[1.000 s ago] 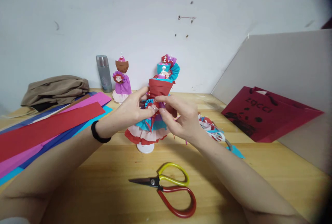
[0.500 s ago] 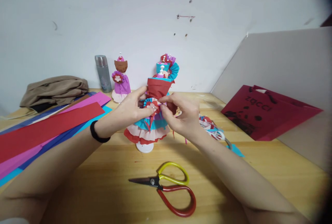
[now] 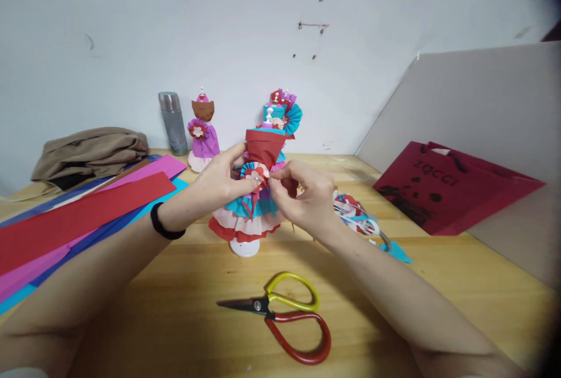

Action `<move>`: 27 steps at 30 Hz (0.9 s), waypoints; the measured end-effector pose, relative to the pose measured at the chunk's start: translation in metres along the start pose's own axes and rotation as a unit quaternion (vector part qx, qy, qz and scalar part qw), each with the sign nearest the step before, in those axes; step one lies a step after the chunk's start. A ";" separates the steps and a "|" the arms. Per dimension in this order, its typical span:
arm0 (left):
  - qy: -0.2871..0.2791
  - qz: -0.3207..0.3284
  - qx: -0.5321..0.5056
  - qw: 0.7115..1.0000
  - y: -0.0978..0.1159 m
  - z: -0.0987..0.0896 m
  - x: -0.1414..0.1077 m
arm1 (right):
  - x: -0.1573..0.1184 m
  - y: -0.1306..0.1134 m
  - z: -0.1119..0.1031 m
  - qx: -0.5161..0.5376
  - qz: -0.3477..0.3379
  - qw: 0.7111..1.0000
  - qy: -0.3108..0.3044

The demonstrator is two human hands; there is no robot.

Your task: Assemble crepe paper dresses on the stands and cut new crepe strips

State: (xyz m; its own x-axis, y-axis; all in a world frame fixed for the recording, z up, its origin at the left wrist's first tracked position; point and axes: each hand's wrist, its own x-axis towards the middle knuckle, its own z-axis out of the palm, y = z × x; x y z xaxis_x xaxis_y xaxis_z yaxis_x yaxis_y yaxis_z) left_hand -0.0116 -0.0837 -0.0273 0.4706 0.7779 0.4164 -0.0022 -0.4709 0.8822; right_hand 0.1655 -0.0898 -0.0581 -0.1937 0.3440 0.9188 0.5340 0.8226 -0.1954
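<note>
A miniature dress form [image 3: 266, 147] wears a red paper bodice and a tiered skirt [image 3: 248, 223] of blue, pale pink and red crepe paper. It stands on a round white base [image 3: 244, 248], leaning slightly. At its waist is a pleated paper flower [image 3: 254, 172] with red ribbon tails. My left hand [image 3: 221, 179] is wrapped round the waist from the left, thumb pressing on the flower. From the right, my right hand [image 3: 304, 191] pinches the flower's edge between thumb and forefinger; the exact bit in the pinch is hidden.
Scissors [image 3: 267, 308] with yellow and red handles lie in front. Coloured paper strips [image 3: 87, 214] and brown cloth [image 3: 92, 153] are at left. A flask [image 3: 172, 124] and other dressed forms [image 3: 204, 132] stand behind. Paper scraps [image 3: 357, 214] and a red bag [image 3: 456, 191] are at right.
The dress form's top has shifted a little left and tilted slightly. Both hands have moved slightly left with it, keeping their hold at the waist and flower.
</note>
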 end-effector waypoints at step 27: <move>-0.014 -0.019 -0.031 0.999 -0.003 -0.003 0.002 | 0.008 0.014 -0.007 0.086 0.152 0.985 0.008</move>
State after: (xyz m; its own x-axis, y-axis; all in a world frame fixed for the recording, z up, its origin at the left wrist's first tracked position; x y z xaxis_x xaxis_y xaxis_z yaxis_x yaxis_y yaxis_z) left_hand -0.0131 -0.0798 -0.0288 0.4965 0.7823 0.3761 -0.0375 -0.4136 0.9097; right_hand 0.1770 -0.0783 -0.0515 -0.0324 0.5793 0.8145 0.4169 0.7484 -0.5158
